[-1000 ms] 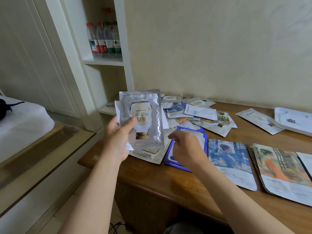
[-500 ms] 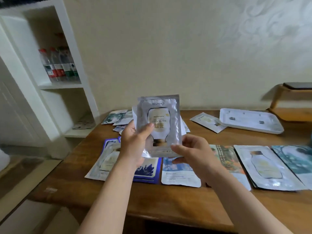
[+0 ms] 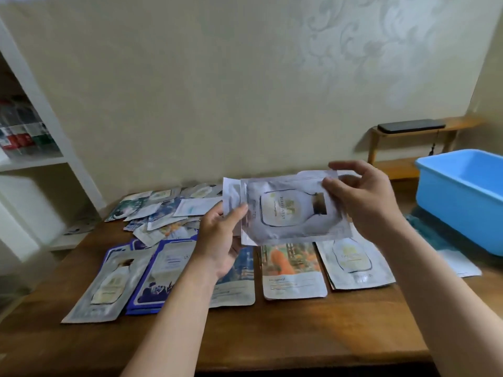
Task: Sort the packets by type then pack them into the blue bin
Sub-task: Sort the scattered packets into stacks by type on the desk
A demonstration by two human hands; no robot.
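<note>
Both hands hold a silver packet (image 3: 294, 213) in the air, turned sideways, left of the bin (image 3: 462, 202) and about level with its rim. The right hand (image 3: 364, 205) has the end nearest the bin: its fingers (image 3: 333, 186) are closed on that edge, thumb on the printed face and the rest curled over the top. The left hand (image 3: 220, 240) grips the far end, thumb on the front, the other fingers hidden behind. A second packet (image 3: 231, 197) sticks out behind the first on the side away from the bin, also in the left hand's grip.

The blue bin stands on the wooden surface (image 3: 272, 327) and is cut off by the frame edge. A teal packet (image 3: 432, 235) lies at its foot. Running away from the bin, a row lies flat on the surface:
- a silver stack (image 3: 353, 262) nearest the bin
- an orange packet (image 3: 291, 268)
- a blue-picture packet (image 3: 242, 278), partly hidden by the left wrist
- a blue-bordered stack (image 3: 163, 273)
- a last silver one (image 3: 109, 284)

A loose heap (image 3: 168, 213) sits behind the row's far end, by the wall. Behind the bin a wooden rack (image 3: 462, 123) carries a dark flat thing (image 3: 411, 126). Farthest from the bin, a white shelf (image 3: 68, 159) holds blurred bottles (image 3: 24, 137).
</note>
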